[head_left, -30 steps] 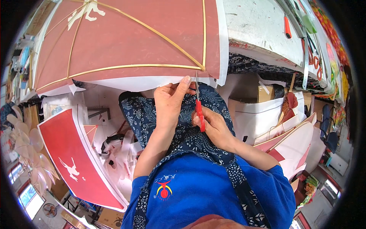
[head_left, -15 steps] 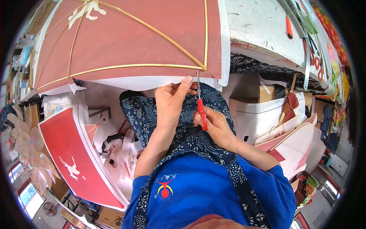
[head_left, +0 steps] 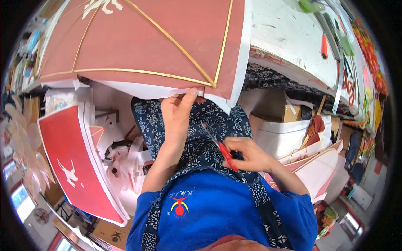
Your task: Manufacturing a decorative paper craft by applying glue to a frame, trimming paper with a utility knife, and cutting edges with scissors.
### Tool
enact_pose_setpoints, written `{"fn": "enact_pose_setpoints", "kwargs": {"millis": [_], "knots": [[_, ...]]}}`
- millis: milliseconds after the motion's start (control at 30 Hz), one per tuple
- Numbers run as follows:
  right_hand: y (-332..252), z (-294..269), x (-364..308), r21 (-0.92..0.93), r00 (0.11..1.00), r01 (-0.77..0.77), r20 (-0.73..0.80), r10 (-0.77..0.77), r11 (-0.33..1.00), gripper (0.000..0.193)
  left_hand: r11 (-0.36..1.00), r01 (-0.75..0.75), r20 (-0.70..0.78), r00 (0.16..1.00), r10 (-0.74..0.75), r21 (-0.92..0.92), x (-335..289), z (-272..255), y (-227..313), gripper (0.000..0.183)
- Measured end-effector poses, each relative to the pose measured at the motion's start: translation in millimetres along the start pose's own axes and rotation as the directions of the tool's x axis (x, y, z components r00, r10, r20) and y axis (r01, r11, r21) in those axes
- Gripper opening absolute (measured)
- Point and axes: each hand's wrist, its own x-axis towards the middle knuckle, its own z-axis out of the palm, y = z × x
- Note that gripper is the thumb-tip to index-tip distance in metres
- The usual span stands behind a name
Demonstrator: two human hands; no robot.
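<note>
A large dark-red sheet with a white border lies across the table, hanging a little over its near edge. Thin bamboo strips run over it and meet near its lower right corner. My left hand pinches the sheet's white edge left of that corner, beside a cut in the border. Red-handled scissors are in my right hand, drawn back over my patterned apron and apart from the paper. Their blades point up and left, toward the sheet's edge.
Another red sheet with a white figure stands at the left, by a heap of paper scraps. On the white table at the right lie a red-handled tool and more scissors. Rolled paper sheets stand at lower right.
The scissors have left the sheet's edge and come down toward me in my right hand. A slit now parts the border near the corner. My left hand keeps its pinch, slightly farther left.
</note>
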Motion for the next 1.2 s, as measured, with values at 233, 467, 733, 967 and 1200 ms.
{"fn": "enact_pose_setpoints", "kwargs": {"millis": [233,467,733,967,1200], "knots": [[-27,-52,5,-0.13,0.971,0.189,-0.126,-0.205,0.973,0.028,0.983,-0.078,0.092,0.991,0.094,-0.165,-23,-19,-10,0.02],[-56,-73,54,-0.239,0.916,0.238,-0.267,-0.3,0.941,0.023,0.998,-0.011,0.032,0.999,0.013,-0.066,-3,-8,-28,0.019],[-68,-79,87,-0.162,0.972,0.136,-0.169,-0.163,0.977,0.02,0.966,-0.084,0.05,0.994,0.099,-0.244,11,0,-30,0.016],[-60,-97,88,-0.275,0.888,0.129,-0.396,-0.235,0.953,0.021,0.989,-0.069,0.033,0.997,0.074,-0.134,8,-2,-28,0.015],[-59,-111,80,-0.218,0.903,0.185,-0.348,-0.253,0.958,0.014,0.962,-0.068,0.068,0.994,0.089,-0.266,5,0,-25,0.017]]}}
